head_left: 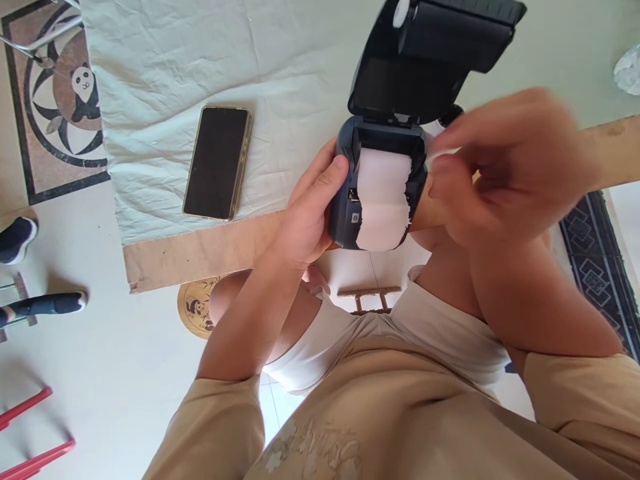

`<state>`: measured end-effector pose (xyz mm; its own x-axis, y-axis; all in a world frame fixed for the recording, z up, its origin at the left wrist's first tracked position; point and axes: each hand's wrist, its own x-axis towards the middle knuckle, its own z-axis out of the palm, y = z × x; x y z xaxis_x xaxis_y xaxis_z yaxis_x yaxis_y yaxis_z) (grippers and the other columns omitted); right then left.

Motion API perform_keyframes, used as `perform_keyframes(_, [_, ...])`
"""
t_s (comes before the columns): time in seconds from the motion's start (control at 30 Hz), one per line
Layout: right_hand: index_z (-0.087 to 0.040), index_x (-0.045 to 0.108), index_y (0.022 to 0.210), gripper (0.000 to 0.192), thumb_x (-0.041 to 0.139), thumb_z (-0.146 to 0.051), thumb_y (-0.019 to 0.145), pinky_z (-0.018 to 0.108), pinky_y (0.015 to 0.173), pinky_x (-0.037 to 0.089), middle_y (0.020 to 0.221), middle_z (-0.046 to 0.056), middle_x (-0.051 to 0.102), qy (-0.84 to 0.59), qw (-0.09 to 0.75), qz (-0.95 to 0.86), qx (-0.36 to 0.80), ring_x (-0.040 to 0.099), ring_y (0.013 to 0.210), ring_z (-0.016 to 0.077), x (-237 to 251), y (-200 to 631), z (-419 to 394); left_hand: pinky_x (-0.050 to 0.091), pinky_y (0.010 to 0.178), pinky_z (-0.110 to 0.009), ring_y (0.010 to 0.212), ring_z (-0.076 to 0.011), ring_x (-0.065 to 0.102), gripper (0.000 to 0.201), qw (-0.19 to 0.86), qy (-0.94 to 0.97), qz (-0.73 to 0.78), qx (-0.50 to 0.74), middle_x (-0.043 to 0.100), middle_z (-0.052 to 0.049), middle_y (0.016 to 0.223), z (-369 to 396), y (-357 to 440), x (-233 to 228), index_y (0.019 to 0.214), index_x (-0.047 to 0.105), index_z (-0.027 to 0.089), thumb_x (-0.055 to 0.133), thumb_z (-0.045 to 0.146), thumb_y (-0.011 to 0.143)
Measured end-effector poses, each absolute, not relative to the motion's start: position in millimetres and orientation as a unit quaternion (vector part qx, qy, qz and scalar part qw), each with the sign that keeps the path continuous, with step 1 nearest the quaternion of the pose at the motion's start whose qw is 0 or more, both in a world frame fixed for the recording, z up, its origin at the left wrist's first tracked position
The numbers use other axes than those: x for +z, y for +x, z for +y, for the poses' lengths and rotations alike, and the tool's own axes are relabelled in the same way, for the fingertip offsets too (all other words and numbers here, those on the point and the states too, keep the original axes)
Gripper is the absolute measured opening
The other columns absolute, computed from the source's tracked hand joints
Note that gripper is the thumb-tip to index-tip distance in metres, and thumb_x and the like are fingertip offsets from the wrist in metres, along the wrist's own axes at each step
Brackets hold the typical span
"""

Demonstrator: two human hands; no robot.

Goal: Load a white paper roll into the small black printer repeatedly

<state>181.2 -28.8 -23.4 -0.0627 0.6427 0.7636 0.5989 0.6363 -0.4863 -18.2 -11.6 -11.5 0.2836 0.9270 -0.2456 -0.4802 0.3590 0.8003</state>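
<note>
My left hand (317,203) is wrapped round the left side of a small dark portable receipt printer (343,217), its thumb on the upper edge. The printer's black lid (400,80) stands swung open on the far side. White paper (384,193) lies in the printer's bay and curves over towards me, its right edge ragged. Just right of the printer is my right hand (515,167), blurred by motion. Its fingers are loosely curled, with the thumb and forefinger tips a little apart and nothing visible between them.
A smartphone (217,163) lies dark-screened on the pale cloth (150,80) to the left. Below the cloth runs the table's wooden edge (200,250). A crumpled clear object (627,70) sits at the far right. Red legs (37,460) of furniture and a dark shoe (17,240) are at left.
</note>
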Motion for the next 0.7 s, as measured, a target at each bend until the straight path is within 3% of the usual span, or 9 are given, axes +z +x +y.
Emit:
perform_keyframes(0.1, [-0.027, 0.082, 0.126, 0.023, 0.073, -0.024, 0.106, 0.030, 0.067, 0.044, 0.112, -0.003, 0.083, -0.455, 0.387, -0.801, -0.027, 0.067, 0.080, 0.0084, -20, 187, -27, 0.064, 0.125, -0.042, 0.163, -0.0376, 0.066, 0.022, 0.715, 0.314, 0.391, 0.488, 0.086, -0.010, 0.132, -18, -11, -6, 0.112, 0.081, 0.027, 0.073, 0.047, 0.107])
perform_keyframes(0.27, [-0.034, 0.078, 0.147, 0.042, 0.070, -0.045, 0.106, 0.032, 0.063, 0.021, 0.101, 0.000, 0.080, -0.514, 0.225, -0.828, 0.020, 0.053, 0.072, 0.0127, -6, 190, -32, 0.063, 0.123, -0.042, 0.165, -0.0415, 0.064, 0.030, 0.715, 0.345, 0.388, 0.467, 0.086, -0.012, 0.128, -21, -12, -8, 0.105, 0.087, 0.027, 0.083, 0.056, 0.099])
perform_keyframes(0.33, [-0.035, 0.077, 0.144, 0.042, 0.074, -0.042, 0.103, 0.030, 0.060, 0.025, 0.099, -0.002, 0.080, -0.507, 0.243, -0.825, 0.054, 0.053, 0.068, 0.0109, -1, 192, -34, 0.065, 0.119, -0.040, 0.157, -0.0389, 0.070, 0.033, 0.715, 0.359, 0.389, 0.457, 0.087, -0.009, 0.129, -20, -17, -12, 0.108, 0.088, 0.028, 0.087, 0.061, 0.098])
perform_keyframes(0.4, [-0.034, 0.079, 0.139, 0.042, 0.082, -0.035, 0.098, 0.026, 0.060, 0.036, 0.101, -0.005, 0.081, -0.499, 0.307, -0.803, 0.112, 0.055, 0.064, 0.0053, 4, 196, -36, 0.067, 0.108, -0.038, 0.137, -0.0324, 0.079, 0.041, 0.715, 0.363, 0.391, 0.451, 0.086, -0.005, 0.131, -19, -21, -14, 0.122, 0.087, 0.032, 0.091, 0.064, 0.097])
perform_keyframes(0.5, [-0.030, 0.085, 0.131, 0.035, 0.087, -0.028, 0.096, 0.016, 0.054, 0.041, 0.103, -0.006, 0.081, -0.484, 0.374, -0.756, 0.234, 0.053, 0.058, -0.0021, 10, 203, -40, 0.067, 0.090, -0.034, 0.113, -0.0270, 0.085, 0.055, 0.731, 0.352, 0.386, 0.439, 0.086, -0.002, 0.120, -21, -22, -14, 0.137, 0.081, 0.036, 0.098, 0.067, 0.094])
perform_keyframes(0.6, [-0.026, 0.088, 0.127, 0.034, 0.088, -0.024, 0.093, 0.010, 0.049, 0.041, 0.106, -0.003, 0.083, -0.481, 0.408, -0.723, 0.280, 0.055, 0.059, -0.0026, 10, 205, -42, 0.068, 0.093, -0.033, 0.126, -0.0323, 0.086, 0.052, 0.726, 0.346, 0.393, 0.447, 0.088, -0.005, 0.114, -22, -19, -13, 0.129, 0.083, 0.032, 0.099, 0.065, 0.094])
perform_keyframes(0.7, [-0.029, 0.086, 0.141, 0.048, 0.090, -0.023, 0.093, 0.010, 0.057, 0.055, 0.124, 0.000, 0.085, -0.438, 0.444, -0.715, 0.315, 0.074, 0.078, 0.0041, 4, 213, -38, 0.068, 0.095, -0.034, 0.134, -0.0345, 0.083, 0.044, 0.720, 0.337, 0.402, 0.455, 0.088, -0.004, 0.118, -20, -18, -11, 0.123, 0.085, 0.032, 0.099, 0.062, 0.094])
